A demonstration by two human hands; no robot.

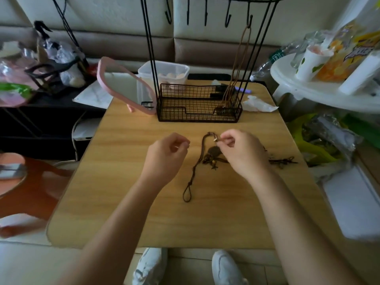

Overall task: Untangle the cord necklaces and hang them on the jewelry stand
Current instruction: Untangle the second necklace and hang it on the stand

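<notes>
Head cam, remote op notes. Wooden table (123,182) fills the frame; both forearms reach in from the bottom edge.

R hand (242,153): thumb + forefinger pinch a dark cord next to a small light bead (216,139), at the top of the cord necklace tangle (213,155). The other fingers are curled under.

L hand (166,155): just left of the tangle and apart from it. Fingers curled in, thumb close to fingertips, no cord seen in it.

The tangle lies mid-table between the hands. One strand trails toward me and ends in a small loop (187,194). More dark cord ends (283,161) stick out past the R wrist.

Jewelry stand (151,48) sits at the far side of the table: black wire, with a mesh basket (185,99) as its base and a hook row (228,15) on top. One brown cord necklace (239,64) is already hung on the rightmost hook, its pendant end down in the basket's R corner.

Pink-framed mirror (107,64) leans just left of the stand, and a clear plastic tub (164,73) sits behind it. White shoes (150,264) show below the table's near edge.
</notes>
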